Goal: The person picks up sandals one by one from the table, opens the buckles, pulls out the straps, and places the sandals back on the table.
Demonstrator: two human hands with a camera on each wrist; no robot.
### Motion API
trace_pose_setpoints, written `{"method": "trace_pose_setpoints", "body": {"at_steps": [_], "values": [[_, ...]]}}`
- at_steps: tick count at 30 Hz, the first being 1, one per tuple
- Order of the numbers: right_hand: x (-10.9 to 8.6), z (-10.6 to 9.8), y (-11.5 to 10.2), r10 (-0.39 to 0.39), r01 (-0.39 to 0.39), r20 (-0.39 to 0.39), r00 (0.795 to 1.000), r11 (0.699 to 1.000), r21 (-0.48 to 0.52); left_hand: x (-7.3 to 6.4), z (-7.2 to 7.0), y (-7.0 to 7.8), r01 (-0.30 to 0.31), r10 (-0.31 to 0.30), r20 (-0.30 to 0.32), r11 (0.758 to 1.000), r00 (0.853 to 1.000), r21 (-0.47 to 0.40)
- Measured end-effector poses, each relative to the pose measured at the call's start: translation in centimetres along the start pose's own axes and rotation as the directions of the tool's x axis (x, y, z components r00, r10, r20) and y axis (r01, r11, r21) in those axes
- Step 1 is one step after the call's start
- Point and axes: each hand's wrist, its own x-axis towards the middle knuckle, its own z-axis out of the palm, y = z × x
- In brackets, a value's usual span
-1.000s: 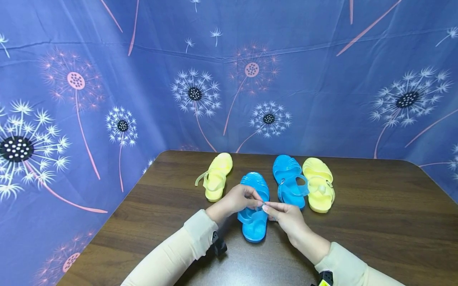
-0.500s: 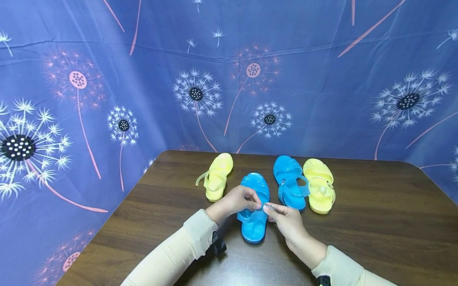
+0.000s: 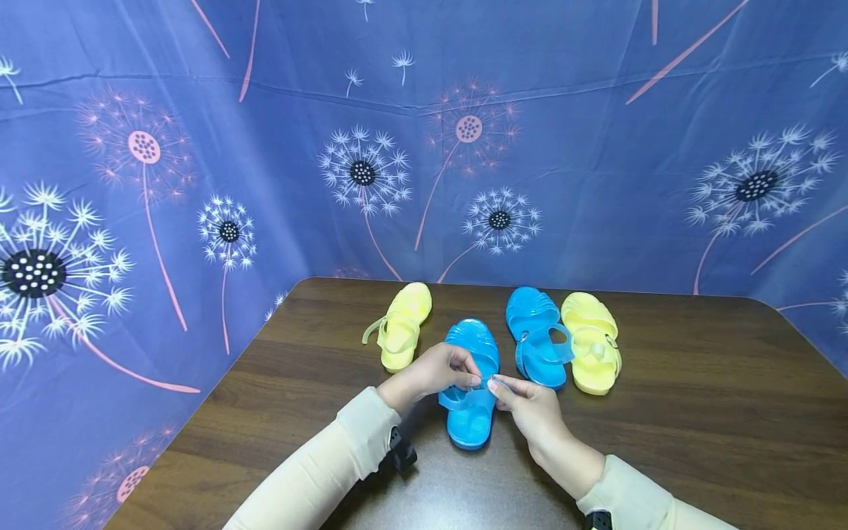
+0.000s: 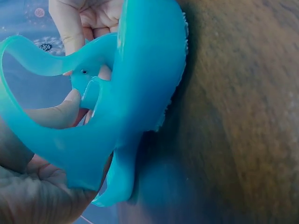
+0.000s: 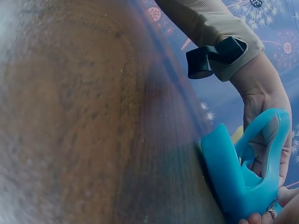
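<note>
A blue jelly sandal [image 3: 470, 428] lies on the table in front of me, toe pointing away. My left hand [image 3: 437, 372] reaches over its instep and pinches the ankle strap between thumb and fingers. From the right, my right hand [image 3: 533, 414] pinches the strap's other side, fingertips close to the left ones. In the left wrist view the strap [image 4: 84, 154] loops above the sole, with my left thumb [image 4: 60, 113] through it. A small metal buckle [image 5: 273, 208] shows beside the right fingertips in the right wrist view.
A second blue sandal [image 3: 530, 305] and a yellow sandal [image 3: 592, 379] stand side by side at the right. Another yellow sandal [image 3: 412, 300], its strap hanging loose, lies to the left. A blue dandelion-print cloth [image 3: 570, 147] hangs behind the wooden table [image 3: 695, 383].
The fingertips of both hands, meeting at the strap one second ago, now stand slightly apart. The sandals have hardly moved.
</note>
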Motion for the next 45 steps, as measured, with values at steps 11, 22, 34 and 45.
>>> {"method": "trace_pose_setpoints", "body": {"at_steps": [11,22,34,45], "values": [[-0.11,-0.16,0.16,-0.012,0.012,-0.014,1.0,1.0,-0.007,-0.31,-0.36,-0.25,-0.027,0.027,-0.012,1.0,1.0,-0.002],[-0.16,-0.15,0.31,-0.02,0.02,-0.021,1.0,1.0,-0.003,-0.59,-0.68,-0.65,-0.056,0.056,-0.031,0.998,0.998,0.003],[-0.24,0.14,0.23,-0.064,0.063,-0.028,0.998,0.997,-0.049,-0.36,-0.46,-0.19,-0.072,0.071,0.141,0.997,0.988,0.003],[-0.13,0.15,0.08,-0.102,0.102,0.004,0.995,0.992,-0.068,-0.05,0.14,-0.19,-0.025,0.038,0.1,0.992,0.994,-0.125]]}}
